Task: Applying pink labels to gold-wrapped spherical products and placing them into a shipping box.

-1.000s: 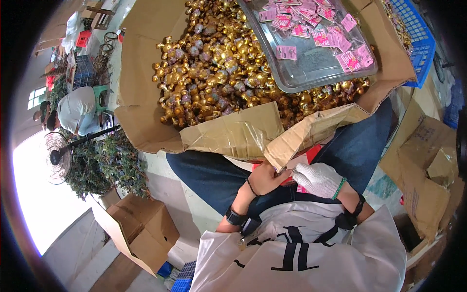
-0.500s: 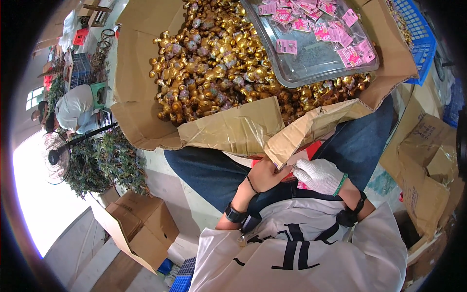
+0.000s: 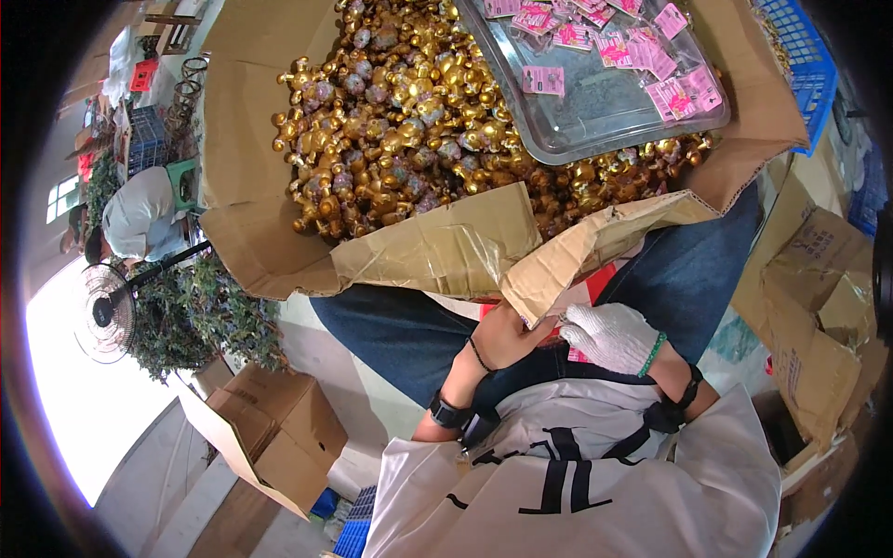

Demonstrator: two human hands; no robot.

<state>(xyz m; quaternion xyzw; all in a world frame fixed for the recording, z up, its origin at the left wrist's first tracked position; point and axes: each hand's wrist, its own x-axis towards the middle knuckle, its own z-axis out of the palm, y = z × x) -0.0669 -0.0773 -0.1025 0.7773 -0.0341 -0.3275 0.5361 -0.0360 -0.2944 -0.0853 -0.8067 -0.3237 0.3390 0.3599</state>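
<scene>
In the head view, the camera has shifted slightly, but the bare left hand (image 3: pixel 507 338) and gloved right hand (image 3: pixel 609 337) stay together beside the carton flap (image 3: pixel 547 277), suggesting fine work at one spot. Both hands' fingers are bent nearly closed; I cannot tell what they hold (tips partly hidden). Gold figures (image 3: pixel 400 139) fill one carton (image 3: pixel 249 139); pink cards (image 3: pixel 543 81) lie in one tray (image 3: pixel 595 121) on top. Figures and overlapping cards are too many to count exactly.

Glossy figurines (image 3: pixel 409 116), prob. metallised plastic, w/ smooth plastic tray (image 3: pixel 586 121), matt cardbd box (image 3: pixel 260 139), knit-cloth glove (image 3: pixel 609 338)
</scene>
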